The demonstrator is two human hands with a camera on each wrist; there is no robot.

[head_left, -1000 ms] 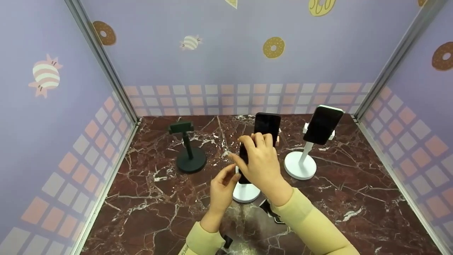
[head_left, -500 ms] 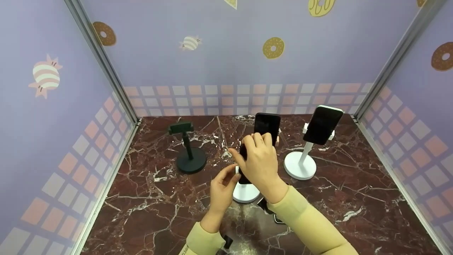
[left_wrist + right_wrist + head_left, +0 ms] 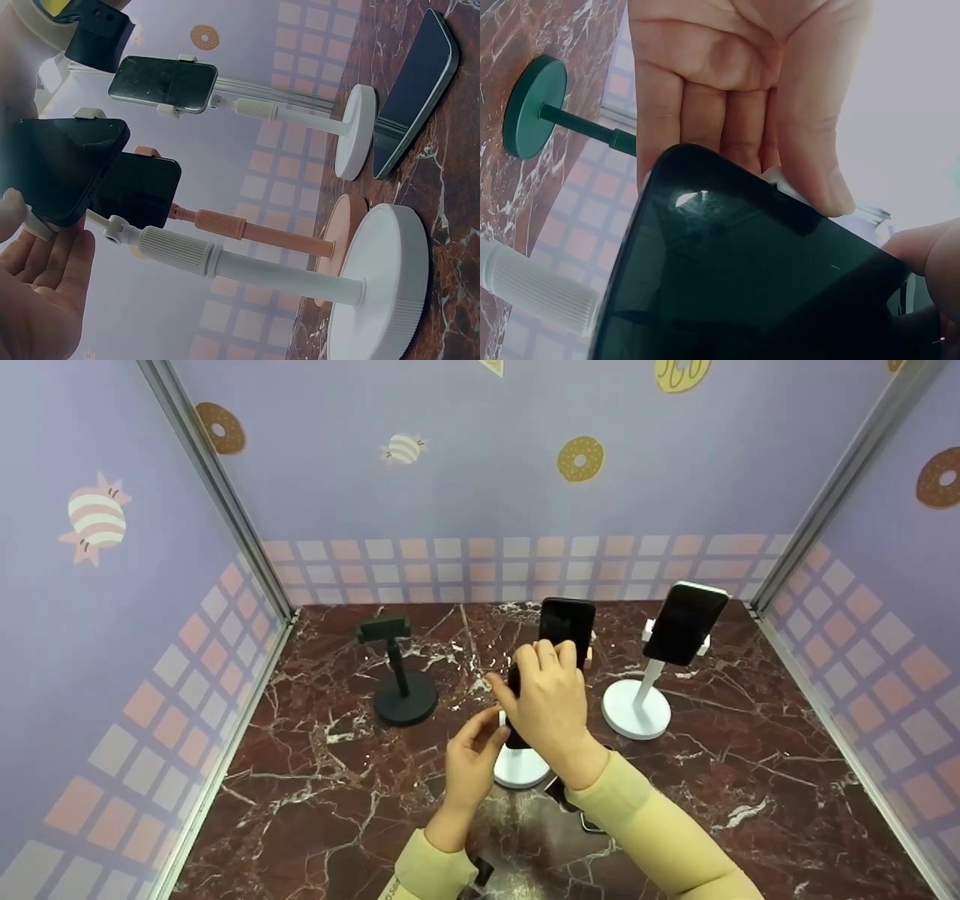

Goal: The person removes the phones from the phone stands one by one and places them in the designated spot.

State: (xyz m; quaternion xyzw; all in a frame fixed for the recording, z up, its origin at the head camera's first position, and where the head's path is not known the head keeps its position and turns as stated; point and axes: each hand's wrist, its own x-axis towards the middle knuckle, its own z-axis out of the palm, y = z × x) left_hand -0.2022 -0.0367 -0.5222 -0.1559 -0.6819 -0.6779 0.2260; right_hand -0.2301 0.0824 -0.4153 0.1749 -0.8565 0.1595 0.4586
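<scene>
A black-screened smartphone (image 3: 517,735) sits tilted in the clamp of a white phone stand (image 3: 521,769) at the table's middle. My left hand (image 3: 469,761) pinches the clamp's white left arm between thumb and fingers; the left wrist view shows this clamp arm (image 3: 39,225) at the phone's edge. From the right, my right hand (image 3: 553,709) grips the phone's upper part, its fingers bent over the top and its thumb reaching left. In the right wrist view the phone's dark screen (image 3: 720,262) fills the foreground, below the left hand (image 3: 712,82).
Behind stands a pink phone stand (image 3: 277,244) holding a phone (image 3: 568,622). At right, another white stand (image 3: 636,711) bears a phone (image 3: 686,626). A dark green stand (image 3: 405,699) is at left. One more phone (image 3: 420,94) lies on the marble-patterned table (image 3: 337,795).
My right hand and forearm have shifted slightly left, with the thumb drawn a little closer to the phone. The left hand and the stands keep their places.
</scene>
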